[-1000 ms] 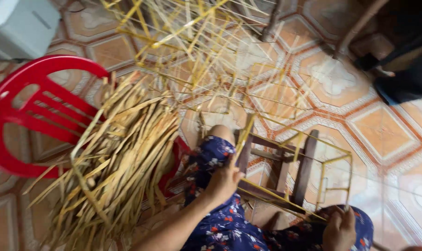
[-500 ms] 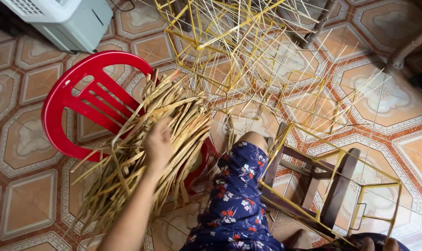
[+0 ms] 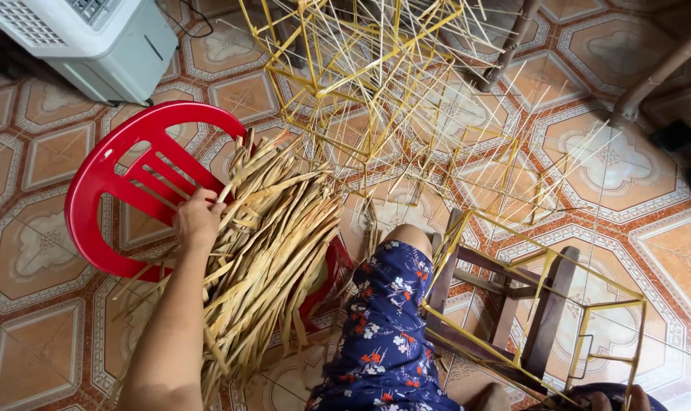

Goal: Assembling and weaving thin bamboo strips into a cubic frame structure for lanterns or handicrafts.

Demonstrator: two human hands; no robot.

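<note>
My left hand (image 3: 198, 219) reaches out to the left and rests on a heap of flat, dry yellow strips (image 3: 273, 251) piled across a red plastic chair (image 3: 117, 186). Its fingers curl into the top of the strips near the chair's back. Only the fingertips of my right hand (image 3: 616, 397) show at the bottom right edge, beside a yellow stick frame (image 3: 581, 320) that leans over a dark wooden stool (image 3: 505, 304). My knee in blue flowered cloth (image 3: 387, 312) lies between the strips and the stool.
A tangle of yellow stick frames (image 3: 376, 84) stands at the top centre on the patterned tile floor (image 3: 635, 167). A white fan-like appliance (image 3: 94, 42) sits at the top left. Dark furniture legs (image 3: 657, 72) cross the top right.
My left hand has moved from my knee out to the left and further up the strip pile toward the chair's back. The view has swung left, and my right hand has slid almost out of view.
</note>
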